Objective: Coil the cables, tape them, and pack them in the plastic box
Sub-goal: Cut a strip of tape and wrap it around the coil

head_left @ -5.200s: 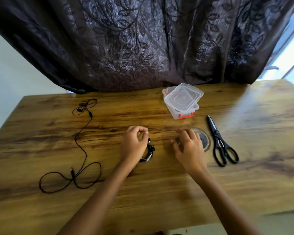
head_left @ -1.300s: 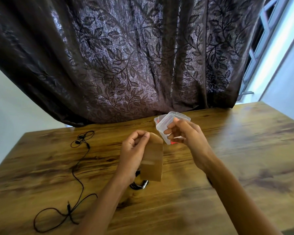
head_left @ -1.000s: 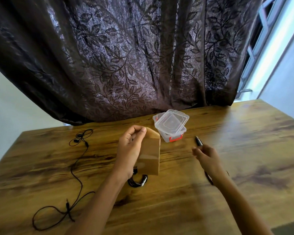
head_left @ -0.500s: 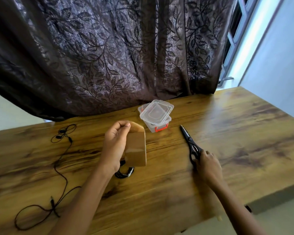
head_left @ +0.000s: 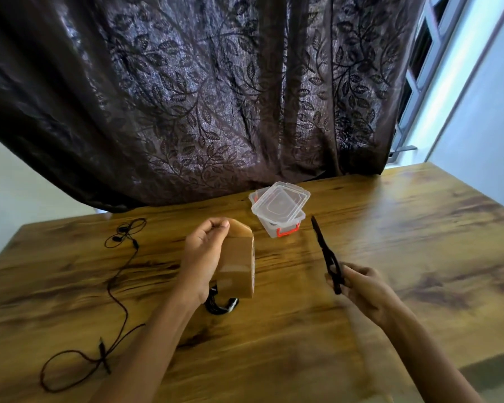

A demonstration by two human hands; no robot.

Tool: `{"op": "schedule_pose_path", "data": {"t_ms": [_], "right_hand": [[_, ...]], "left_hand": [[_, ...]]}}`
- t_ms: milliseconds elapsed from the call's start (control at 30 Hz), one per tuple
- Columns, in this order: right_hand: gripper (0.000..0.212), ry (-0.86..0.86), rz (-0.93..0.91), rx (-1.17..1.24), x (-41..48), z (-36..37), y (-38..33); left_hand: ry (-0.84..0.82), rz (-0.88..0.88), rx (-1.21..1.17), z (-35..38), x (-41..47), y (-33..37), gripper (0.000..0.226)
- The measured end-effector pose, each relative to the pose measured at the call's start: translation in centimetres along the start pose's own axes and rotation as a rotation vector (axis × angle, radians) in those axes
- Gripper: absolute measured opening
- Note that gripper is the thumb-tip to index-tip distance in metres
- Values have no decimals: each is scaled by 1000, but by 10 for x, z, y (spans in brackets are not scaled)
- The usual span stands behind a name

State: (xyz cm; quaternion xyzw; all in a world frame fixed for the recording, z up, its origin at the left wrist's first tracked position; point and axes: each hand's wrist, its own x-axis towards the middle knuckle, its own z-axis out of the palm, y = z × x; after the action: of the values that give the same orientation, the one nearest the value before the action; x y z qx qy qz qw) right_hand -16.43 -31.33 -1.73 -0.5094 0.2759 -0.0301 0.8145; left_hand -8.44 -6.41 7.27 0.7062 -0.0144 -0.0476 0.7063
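Observation:
My left hand (head_left: 202, 258) holds up a strip of brown tape (head_left: 237, 263) that hangs down in front of a small black coiled cable (head_left: 220, 304) lying on the wooden table (head_left: 303, 344). My right hand (head_left: 361, 292) grips black scissors (head_left: 325, 251), lifted off the table with the blades pointing away. A clear plastic box (head_left: 278, 212) with a loose lid and a red latch stands behind, near the curtain. A long black earphone cable (head_left: 120, 289) lies uncoiled at the left. The tape roll is hidden.
A dark leaf-patterned curtain (head_left: 216, 97) hangs along the table's far edge. A window and a pale wall are at the right. The table's front edge runs near my right forearm.
My right hand let go of the tape, reached right to the scissors and has now lifted them. My left hand still holds the tape strip up. The camera has turned.

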Motion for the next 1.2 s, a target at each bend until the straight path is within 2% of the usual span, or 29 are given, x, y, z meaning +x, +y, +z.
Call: {"op": "schedule_pose_path", "data": {"t_ms": [233, 333, 467, 567, 767, 967, 1200], "right_hand": [[42, -167, -373, -240, -27, 56, -26], [42, -240, -589, -344, -37, 78, -40], [40, -366, -723, -491, -37, 90, -53], [46, -438, -773, -605, -32, 93, -67], [54, -469, -834, -893, -24, 89, -107], [55, -528, -842, -1018, -22, 100, -132], [58, -530, -866, -1062, -24, 108, -142]], "left_hand": [[44, 5, -17, -11, 14, 10, 12], [67, 50, -25, -15, 21, 17, 14], [101, 98, -38, -23, 31, 32, 15], [127, 147, -25, -31, 37, 46, 15], [119, 201, 6, -42, 48, 66, 14], [84, 230, 49, -42, 51, 75, 14], [-37, 218, 14, -38, 46, 82, 16]]}}
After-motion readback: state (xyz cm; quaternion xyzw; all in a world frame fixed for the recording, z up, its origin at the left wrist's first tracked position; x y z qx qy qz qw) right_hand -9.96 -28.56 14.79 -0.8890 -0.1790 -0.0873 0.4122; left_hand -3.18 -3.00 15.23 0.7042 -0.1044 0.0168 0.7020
